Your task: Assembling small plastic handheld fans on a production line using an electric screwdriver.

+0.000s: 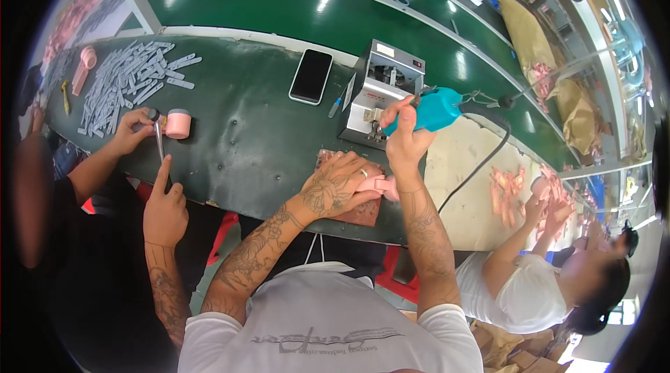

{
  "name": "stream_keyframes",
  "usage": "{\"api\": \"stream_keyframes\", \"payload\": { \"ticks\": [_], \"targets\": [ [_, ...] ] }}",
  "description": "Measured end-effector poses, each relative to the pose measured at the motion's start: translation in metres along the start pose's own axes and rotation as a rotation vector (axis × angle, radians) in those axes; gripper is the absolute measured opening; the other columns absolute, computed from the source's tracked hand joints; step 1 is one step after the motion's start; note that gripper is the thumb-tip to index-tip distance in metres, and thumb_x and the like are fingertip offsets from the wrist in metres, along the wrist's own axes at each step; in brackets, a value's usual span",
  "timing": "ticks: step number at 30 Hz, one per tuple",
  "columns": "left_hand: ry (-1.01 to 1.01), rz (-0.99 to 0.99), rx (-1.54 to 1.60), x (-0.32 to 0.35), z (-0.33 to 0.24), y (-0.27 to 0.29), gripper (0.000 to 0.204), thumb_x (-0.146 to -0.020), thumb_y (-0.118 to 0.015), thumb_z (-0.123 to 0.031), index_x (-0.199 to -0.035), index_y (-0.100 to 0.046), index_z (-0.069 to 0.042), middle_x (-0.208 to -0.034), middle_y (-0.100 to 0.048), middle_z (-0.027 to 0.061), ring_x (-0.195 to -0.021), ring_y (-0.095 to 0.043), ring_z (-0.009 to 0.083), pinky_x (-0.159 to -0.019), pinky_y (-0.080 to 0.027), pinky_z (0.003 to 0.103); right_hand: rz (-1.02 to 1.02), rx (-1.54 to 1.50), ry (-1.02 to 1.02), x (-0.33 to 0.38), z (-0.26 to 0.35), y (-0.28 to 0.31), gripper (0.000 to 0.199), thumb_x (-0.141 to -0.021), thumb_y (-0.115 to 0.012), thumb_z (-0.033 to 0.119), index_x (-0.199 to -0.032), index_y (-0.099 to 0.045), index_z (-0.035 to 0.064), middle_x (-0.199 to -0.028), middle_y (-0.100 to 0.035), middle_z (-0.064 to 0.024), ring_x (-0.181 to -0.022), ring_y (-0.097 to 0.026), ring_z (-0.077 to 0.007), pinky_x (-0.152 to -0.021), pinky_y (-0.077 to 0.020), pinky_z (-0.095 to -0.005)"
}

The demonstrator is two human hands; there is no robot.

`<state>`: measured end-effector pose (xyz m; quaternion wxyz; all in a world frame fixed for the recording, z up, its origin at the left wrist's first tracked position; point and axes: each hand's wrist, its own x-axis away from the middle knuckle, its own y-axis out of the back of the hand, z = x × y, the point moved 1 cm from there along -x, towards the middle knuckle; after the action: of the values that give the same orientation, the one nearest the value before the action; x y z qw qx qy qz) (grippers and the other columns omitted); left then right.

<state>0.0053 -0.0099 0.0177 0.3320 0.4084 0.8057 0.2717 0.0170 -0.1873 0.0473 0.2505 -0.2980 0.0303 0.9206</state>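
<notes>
My right hand is wrapped round a teal electric screwdriver, held above the bench beside a silver screw feeder. The screwdriver's tip is hidden behind my hand. Below it, my left hand presses a pink plastic part with a rounded end against a reddish-brown pad. Its fingers lie over the part, and its thumb rests along the near side. A black cable runs from the screwdriver down over the pale right-hand part of the bench.
A phone and a small blue tool lie left of the feeder. Grey strips are heaped far left, near a co-worker's hands and a pink cylinder. At right, another person handles pink parts. A green conveyor runs behind.
</notes>
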Motion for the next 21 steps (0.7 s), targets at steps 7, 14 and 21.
{"api": "stream_keyframes", "payload": {
  "ticks": [7,14,21],
  "targets": [
    [-0.002,-0.028,-0.026,0.002,0.002,0.001,0.048,-0.094,-0.067,-0.045,-0.128,-0.067,-0.011,-0.120,-0.065,0.0079,-0.112,-0.057,0.0286,-0.099,-0.045,0.046,-0.049,0.054,-0.196,0.021,0.041,0.001,0.048,-0.102,-0.065,0.046,-0.110,-0.055,-0.0005,-0.073,-0.056,-0.0063,-0.064,-0.057,-0.0174,-0.057,-0.0468,-0.0319],
    [0.002,-0.004,-0.011,0.000,0.004,0.001,0.050,-0.094,-0.067,-0.045,-0.130,-0.067,-0.012,-0.119,-0.065,0.0082,-0.111,-0.057,0.0287,-0.098,-0.046,0.045,-0.057,0.086,-0.245,0.049,0.063,0.024,0.069,-0.095,-0.067,0.060,-0.115,-0.054,-0.0046,-0.072,-0.056,-0.0075,-0.063,-0.056,-0.0181,-0.059,-0.0473,-0.0325],
    [0.028,-0.002,-0.057,0.001,-0.001,0.001,0.049,-0.094,-0.067,-0.045,-0.130,-0.067,-0.011,-0.119,-0.066,0.0079,-0.111,-0.058,0.0285,-0.099,-0.045,0.045,-0.076,-0.072,-0.284,0.058,0.059,0.027,0.058,-0.093,-0.076,0.048,-0.112,-0.058,-0.0037,-0.075,-0.060,-0.0066,-0.067,-0.060,-0.0165,-0.061,-0.0490,-0.0304]
  ]
}}
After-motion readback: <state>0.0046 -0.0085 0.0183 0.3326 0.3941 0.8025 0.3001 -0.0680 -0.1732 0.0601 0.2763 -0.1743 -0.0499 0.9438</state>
